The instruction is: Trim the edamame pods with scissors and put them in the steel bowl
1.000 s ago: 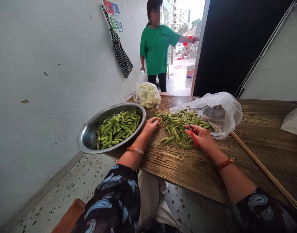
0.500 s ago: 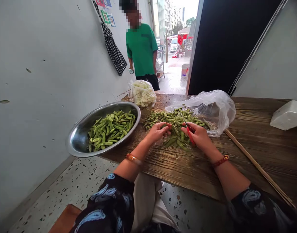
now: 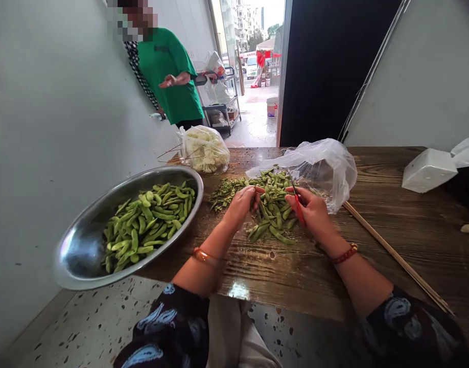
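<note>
Pinched together at the near side of a pile of green soybean pods [image 3: 276, 197], the fingers of my left hand [image 3: 240, 205] hold a pod, largely hidden by them. My right hand [image 3: 314, 213] is closed around red-handled scissors [image 3: 298, 204], whose dark blades point away over the pile. A wide steel bowl [image 3: 79, 255] stands to the left of my left hand, partly filled with pods [image 3: 148, 220]. Small trimmings [image 3: 225, 193] lie at the pile's left edge.
Behind the pile are a bag of cauliflower [image 3: 204, 149] and a crumpled clear plastic bag [image 3: 330, 163]. Thin wooden sticks [image 3: 395, 253] lie on the right of the table, with a white tissue box [image 3: 429, 169] beyond. A person in green [image 3: 171, 76] stands past the table.
My view has swung a little left and the bowl looks nearer. The person in green has raised a forearm. Both my hands stay over the pods, the scissors still in my right.
</note>
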The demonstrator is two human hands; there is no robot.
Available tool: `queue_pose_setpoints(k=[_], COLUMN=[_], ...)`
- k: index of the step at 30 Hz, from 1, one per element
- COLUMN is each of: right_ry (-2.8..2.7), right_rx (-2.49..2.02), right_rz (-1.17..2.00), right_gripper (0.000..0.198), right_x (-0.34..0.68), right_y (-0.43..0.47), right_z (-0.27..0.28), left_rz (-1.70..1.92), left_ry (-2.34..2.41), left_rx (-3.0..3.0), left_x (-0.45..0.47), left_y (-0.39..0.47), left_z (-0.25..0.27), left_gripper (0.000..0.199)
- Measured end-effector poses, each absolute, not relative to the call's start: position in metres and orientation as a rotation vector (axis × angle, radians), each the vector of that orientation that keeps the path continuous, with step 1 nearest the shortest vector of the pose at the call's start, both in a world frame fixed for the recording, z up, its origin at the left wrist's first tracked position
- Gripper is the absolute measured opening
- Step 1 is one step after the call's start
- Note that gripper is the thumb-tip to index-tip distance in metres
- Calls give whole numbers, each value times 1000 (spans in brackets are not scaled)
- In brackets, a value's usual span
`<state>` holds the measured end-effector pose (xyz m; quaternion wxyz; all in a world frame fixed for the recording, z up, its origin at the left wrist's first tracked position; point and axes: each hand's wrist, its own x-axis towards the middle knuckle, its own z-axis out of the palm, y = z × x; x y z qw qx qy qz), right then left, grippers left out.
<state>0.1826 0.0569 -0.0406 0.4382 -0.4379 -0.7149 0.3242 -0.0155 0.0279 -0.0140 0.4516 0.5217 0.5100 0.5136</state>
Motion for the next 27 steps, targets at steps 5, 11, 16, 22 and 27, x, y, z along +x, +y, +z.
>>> queue_pose_setpoints(k=[5,11,16,22,27], right_ry=[-1778,-1872,-1977,-2122,-2162], right_rx=[-1079,-1142,-1196,-1116,-1074], right_rz=[917,927,757,695,679], right_gripper=[50,49,51,46,46], right_x=[176,169,171,173,171], right_y=[47,33,35,35,33], right_z=[-36,-29,-31,-35,-34], left_rz=[1248,1156,1114,1111,1024], left_ry=[986,913,949,1031,1093], left_rx=[1049,1039,1064,1245,1404], left_x=[-21,-20,-18,-15,-14], left_y=[28,16,11,9,8], left_z=[-17,-14,-8,-4,-5], left_gripper=[23,26,33,27,23])
